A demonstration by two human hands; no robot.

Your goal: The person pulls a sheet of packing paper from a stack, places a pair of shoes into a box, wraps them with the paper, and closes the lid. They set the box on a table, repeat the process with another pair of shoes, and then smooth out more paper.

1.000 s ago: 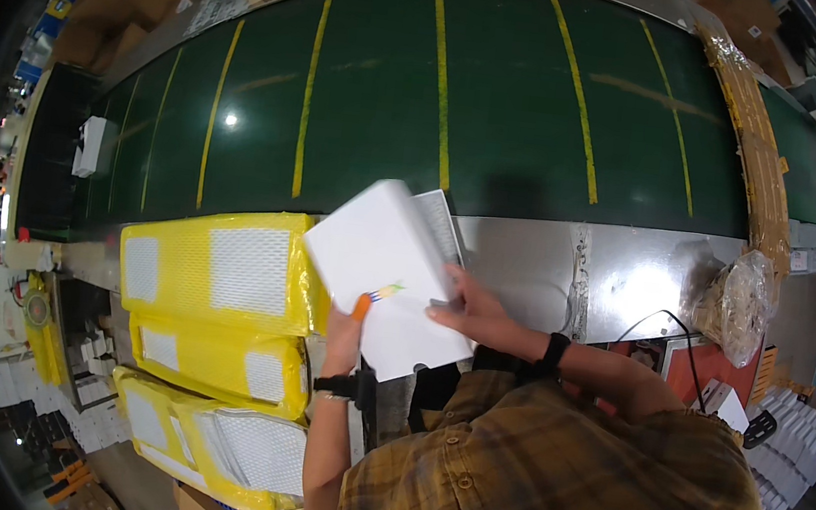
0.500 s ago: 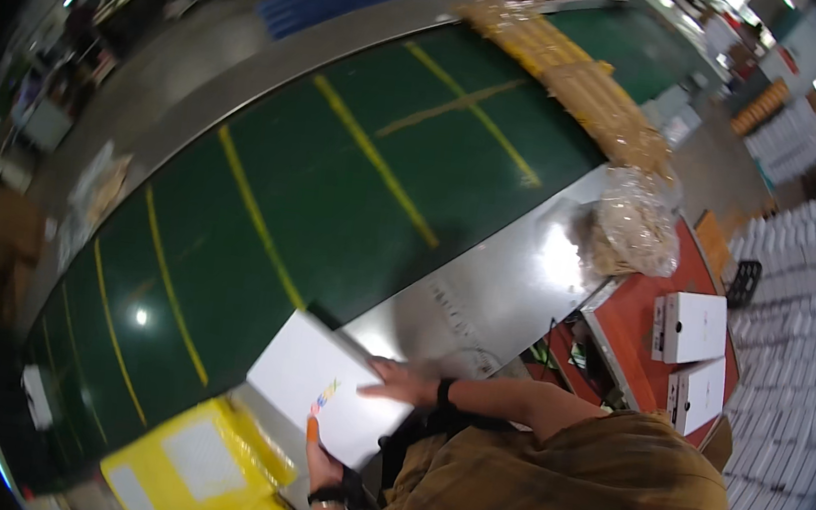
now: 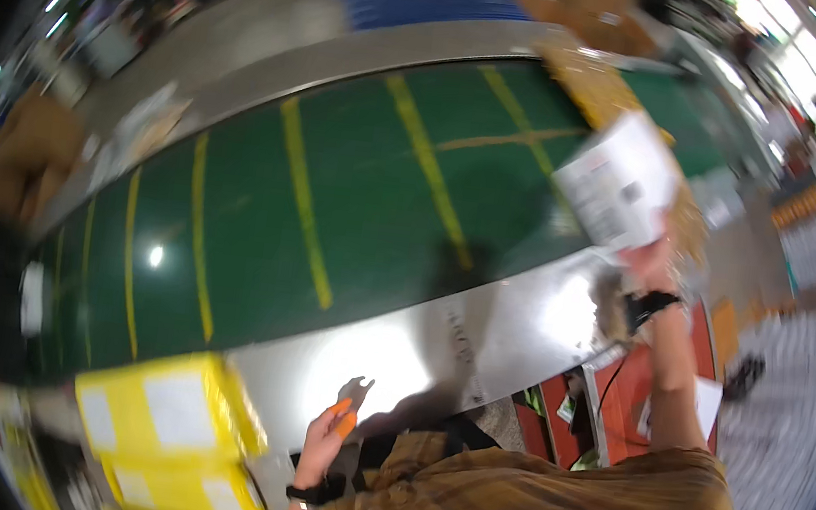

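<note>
In my raised right hand (image 3: pixel 650 265) is a white box (image 3: pixel 609 189), gripped at its lower edge and tilted above the far right of the green conveyor belt (image 3: pixel 260 228). Dark print and a label show on the box's side; motion blurs both. My left hand (image 3: pixel 325 439), with orange covers on its fingertips, hovers over the metal ledge (image 3: pixel 510 327) along the belt's near side. Its fingers are slightly apart with nothing seen between them, and its dark shadow falls on the shiny metal.
Yellow-wrapped parcels (image 3: pixel 164 409) are stacked left of my left hand. Brown-yellow wrapped material (image 3: pixel 579 78) lies across the belt's far right. Beside my right arm is a red table (image 3: pixel 628 401) with a white item (image 3: pixel 705 408). Stacked white bundles (image 3: pixel 794 400) stand farther right.
Both hands were on a white box at the belt's near edge; now they are far apart. My right hand has swung up and right, holding a white box. The view has turned.
</note>
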